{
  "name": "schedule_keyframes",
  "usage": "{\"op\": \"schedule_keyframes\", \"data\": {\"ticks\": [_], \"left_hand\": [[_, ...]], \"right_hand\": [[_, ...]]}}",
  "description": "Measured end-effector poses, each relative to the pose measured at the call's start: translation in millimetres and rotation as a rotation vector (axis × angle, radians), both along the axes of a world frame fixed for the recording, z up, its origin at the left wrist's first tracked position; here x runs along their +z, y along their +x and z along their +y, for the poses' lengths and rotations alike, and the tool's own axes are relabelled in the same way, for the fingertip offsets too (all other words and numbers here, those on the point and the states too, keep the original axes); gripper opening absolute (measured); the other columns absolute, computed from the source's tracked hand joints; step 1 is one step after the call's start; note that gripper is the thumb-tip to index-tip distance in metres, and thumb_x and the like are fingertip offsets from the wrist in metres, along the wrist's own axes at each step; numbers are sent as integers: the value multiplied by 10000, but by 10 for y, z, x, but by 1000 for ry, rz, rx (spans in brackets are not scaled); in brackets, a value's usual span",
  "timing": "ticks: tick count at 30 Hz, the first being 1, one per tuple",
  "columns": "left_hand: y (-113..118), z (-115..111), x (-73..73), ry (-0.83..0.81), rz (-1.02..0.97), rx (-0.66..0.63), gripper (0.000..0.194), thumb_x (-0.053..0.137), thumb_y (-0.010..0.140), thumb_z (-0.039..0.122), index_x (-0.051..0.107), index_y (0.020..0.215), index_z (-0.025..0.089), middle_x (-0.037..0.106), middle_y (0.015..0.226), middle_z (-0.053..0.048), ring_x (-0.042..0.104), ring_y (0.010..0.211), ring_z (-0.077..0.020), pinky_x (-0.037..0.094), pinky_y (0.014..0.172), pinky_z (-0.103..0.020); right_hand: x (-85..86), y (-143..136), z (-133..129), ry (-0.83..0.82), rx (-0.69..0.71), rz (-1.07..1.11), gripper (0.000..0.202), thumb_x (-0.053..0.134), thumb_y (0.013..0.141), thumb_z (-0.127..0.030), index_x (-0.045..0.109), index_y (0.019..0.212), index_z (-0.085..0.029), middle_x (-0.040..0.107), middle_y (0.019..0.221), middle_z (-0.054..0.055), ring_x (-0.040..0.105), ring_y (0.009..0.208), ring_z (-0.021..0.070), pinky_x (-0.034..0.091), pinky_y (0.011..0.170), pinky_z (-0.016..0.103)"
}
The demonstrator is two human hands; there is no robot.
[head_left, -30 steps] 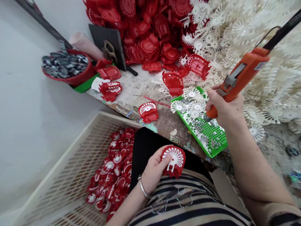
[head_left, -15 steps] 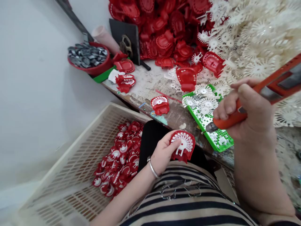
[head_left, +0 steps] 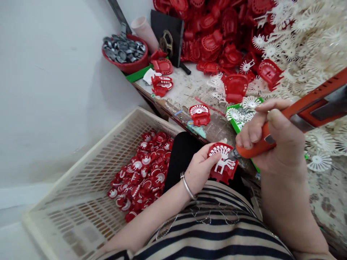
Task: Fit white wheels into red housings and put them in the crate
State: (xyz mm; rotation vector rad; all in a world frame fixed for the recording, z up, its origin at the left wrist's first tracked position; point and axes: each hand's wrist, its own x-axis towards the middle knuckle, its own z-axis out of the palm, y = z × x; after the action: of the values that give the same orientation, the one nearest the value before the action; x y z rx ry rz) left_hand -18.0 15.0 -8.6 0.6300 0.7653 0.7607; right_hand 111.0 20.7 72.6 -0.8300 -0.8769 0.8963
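Note:
My left hand [head_left: 199, 166] grips a red plastic jaw-shaped piece [head_left: 230, 175] by its left side, thumb on top. A white fan-shaped plastic part [head_left: 221, 159] lies in that piece. My right hand [head_left: 273, 141] is wrapped around an orange electric screwdriver [head_left: 306, 104], tilted down to the left. Its metal tip meets the middle of the white part, near my left thumb. Behind my right hand, a green tray [head_left: 234, 122] holds small silvery pieces and several white fan parts; my hand hides much of it. One red piece with a white fan [head_left: 200, 115] lies near the table edge.
A cream plastic crate [head_left: 100, 144] at the left holds many red-and-white pieces [head_left: 143, 169]. On the table are a heap of red pieces [head_left: 211, 39], a heap of white fan parts [head_left: 311, 47], a red bowl of metal pieces [head_left: 124, 52] and a black plate [head_left: 168, 34].
The screwdriver has come down from over the green tray to the piece in my left hand, its tip now at the white part. The view has shifted left.

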Motion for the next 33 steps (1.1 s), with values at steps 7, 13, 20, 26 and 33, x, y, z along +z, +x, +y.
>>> {"op": "schedule_keyframes", "data": {"ticks": [7,13,20,26,33], "left_hand": [[-31,-16,54,-40,9,-32,314,745,716,283,659,984,145,701,722,-1,612,567,-107,489,544,-206],[-56,-16,41,-35,8,-39,258,728,728,273,665,947,152,692,707,8,605,576,-106,488,594,-221],[-55,-10,19,-44,-5,-40,248,742,705,284,680,904,149,691,704,2,593,564,-108,476,603,-233],[-42,-8,7,-84,-26,-33,267,756,681,282,679,896,143,703,705,-14,611,568,-122,477,581,-234],[-29,-22,-13,-80,-32,-39,244,738,707,261,686,911,138,704,713,-14,610,574,-111,474,579,-218]], "right_hand": [[27,-48,0,-28,-15,-42,103,647,754,-236,559,795,-200,506,437,-84,432,321,106,390,359,259],[22,-94,8,-53,-35,-60,106,651,735,-239,555,771,-213,498,423,-89,416,310,105,374,352,256],[-12,-112,-29,-22,8,-54,128,686,747,-207,579,817,-204,520,465,-71,429,337,107,369,353,275],[-7,-110,-54,-21,15,-81,129,684,763,-212,579,835,-195,522,486,-71,449,353,106,393,369,281],[-25,-107,-47,-27,-6,-70,107,672,762,-187,578,813,-200,511,462,-69,427,338,109,358,355,277]]}}
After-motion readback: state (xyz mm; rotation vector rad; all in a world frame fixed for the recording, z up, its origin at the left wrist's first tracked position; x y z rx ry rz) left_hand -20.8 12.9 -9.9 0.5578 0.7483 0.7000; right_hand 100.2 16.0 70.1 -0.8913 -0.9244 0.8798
